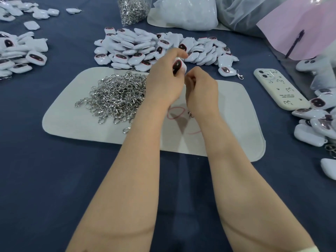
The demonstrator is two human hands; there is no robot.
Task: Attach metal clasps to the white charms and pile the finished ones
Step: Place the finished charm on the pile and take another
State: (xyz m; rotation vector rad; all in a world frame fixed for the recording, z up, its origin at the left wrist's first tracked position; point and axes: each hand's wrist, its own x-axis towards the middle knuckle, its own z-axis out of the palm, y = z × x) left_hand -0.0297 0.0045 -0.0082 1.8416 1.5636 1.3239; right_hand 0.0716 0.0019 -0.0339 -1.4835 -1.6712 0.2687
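Two bare forearms reach out over the blue-covered table [54, 179] and meet above the far part of a white mat [227, 124]. The left hand [163, 79] grips a white charm [178, 67] with a dark face, holding it up off the mat, fingers wrapped round its top and side. The right hand [201, 88] is just beside it, with its fingers curled in tight toward the charm's lower edge; whether they pinch anything is hidden, so I cannot tell. A red scribble [175, 113] shows on the mat between the wrists. On the mat's left half lies a heap of clasps [116, 95], touching the left wrist. Right of the mat lies a cream phone [278, 90], and between the two one charm with a clasp on it [227, 71]. More charms are piled at the right edge [316, 122] and the left edge [20, 53]. Beyond the mat sits the big heap of charms [145, 46]. Farthest off are a clear bag of clasps [132, 10], a white bag [187, 13] and a pink sheet [305, 28].
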